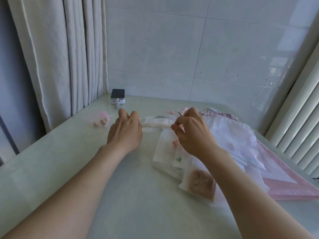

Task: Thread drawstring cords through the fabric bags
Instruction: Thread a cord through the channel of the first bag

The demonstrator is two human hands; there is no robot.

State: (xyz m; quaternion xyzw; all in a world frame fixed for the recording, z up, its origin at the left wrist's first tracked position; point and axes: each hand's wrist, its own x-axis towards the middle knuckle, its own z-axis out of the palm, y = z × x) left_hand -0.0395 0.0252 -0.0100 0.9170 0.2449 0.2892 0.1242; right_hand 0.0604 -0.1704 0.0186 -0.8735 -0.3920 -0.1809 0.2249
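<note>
A small white fabric bag (156, 125) lies bunched on the table between my two hands. My left hand (125, 131) holds its left end, fingers curled down out of sight. My right hand (191, 131) pinches the bag's right end together with a thin dark threading tool (180, 114) that sticks up behind my fingers. A pale cord runs along the gathered edge; how far it goes inside the hem is hidden.
A heap of white printed bags (174, 161) lies under my right wrist, on pink sheets (283, 183) reaching the right edge. A pink organza pouch (101, 118) sits at the left. A small white device (117, 96) stands by the curtain.
</note>
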